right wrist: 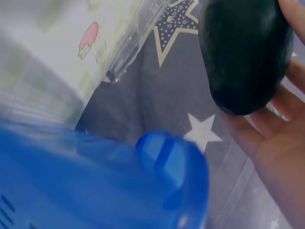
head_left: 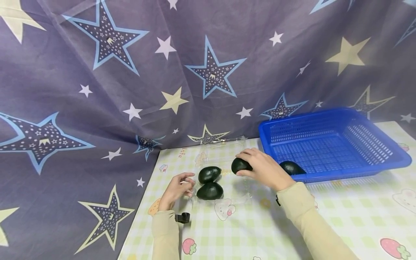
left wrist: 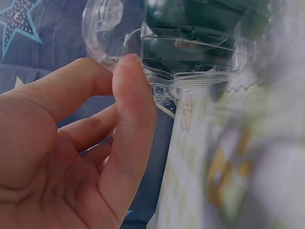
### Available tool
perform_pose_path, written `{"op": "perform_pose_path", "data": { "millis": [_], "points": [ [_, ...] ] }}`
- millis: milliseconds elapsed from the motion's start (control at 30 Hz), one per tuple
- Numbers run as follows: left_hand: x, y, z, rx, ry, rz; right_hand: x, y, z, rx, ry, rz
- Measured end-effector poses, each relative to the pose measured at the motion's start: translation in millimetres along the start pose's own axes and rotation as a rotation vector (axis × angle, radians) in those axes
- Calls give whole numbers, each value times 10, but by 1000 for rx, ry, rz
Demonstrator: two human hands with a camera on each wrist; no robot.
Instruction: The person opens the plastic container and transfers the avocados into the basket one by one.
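Note:
My right hand (head_left: pixel 264 169) grips a dark green avocado (head_left: pixel 239 165) above the right side of a clear plastic container (head_left: pixel 238 198). That same avocado (right wrist: pixel 245 52) fills the upper right of the right wrist view, with fingers round it. Two more avocados, one behind (head_left: pixel 209 174) and one in front (head_left: pixel 209 191), lie in the container's left half. At the container's left edge is my left hand (head_left: pixel 178 187), fingers loosely bent; in the left wrist view a fingertip (left wrist: pixel 128 67) meets the clear rim. Another avocado (head_left: pixel 291 168) lies in the blue basket (head_left: pixel 344 172).
The basket, with slotted walls, stands at the back right, close beside the container. The container's clear lid (head_left: pixel 224 144) is raised at the back. A star-patterned curtain (head_left: pixel 182 47) hangs behind the checked tablecloth (head_left: pixel 234 238).

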State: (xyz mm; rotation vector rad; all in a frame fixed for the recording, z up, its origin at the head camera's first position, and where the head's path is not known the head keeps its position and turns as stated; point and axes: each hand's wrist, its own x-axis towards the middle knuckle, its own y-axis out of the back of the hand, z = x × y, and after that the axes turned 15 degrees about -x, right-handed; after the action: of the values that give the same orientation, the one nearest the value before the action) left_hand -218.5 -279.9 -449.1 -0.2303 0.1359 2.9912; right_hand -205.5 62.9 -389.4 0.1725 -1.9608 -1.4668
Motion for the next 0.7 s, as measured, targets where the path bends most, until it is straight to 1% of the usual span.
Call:
{"op": "perform_pose_path", "data": {
  "millis": [200,500,700],
  "points": [
    [1,9,-8,1,-4,-9,-30,29,98,4,-55,22],
    [-6,27,-35,-4,-12,-14,-91,82,205,30,-113,-8],
    [1,12,-15,1,-6,-5,-127,152,337,23,-136,0]
  ]
}}
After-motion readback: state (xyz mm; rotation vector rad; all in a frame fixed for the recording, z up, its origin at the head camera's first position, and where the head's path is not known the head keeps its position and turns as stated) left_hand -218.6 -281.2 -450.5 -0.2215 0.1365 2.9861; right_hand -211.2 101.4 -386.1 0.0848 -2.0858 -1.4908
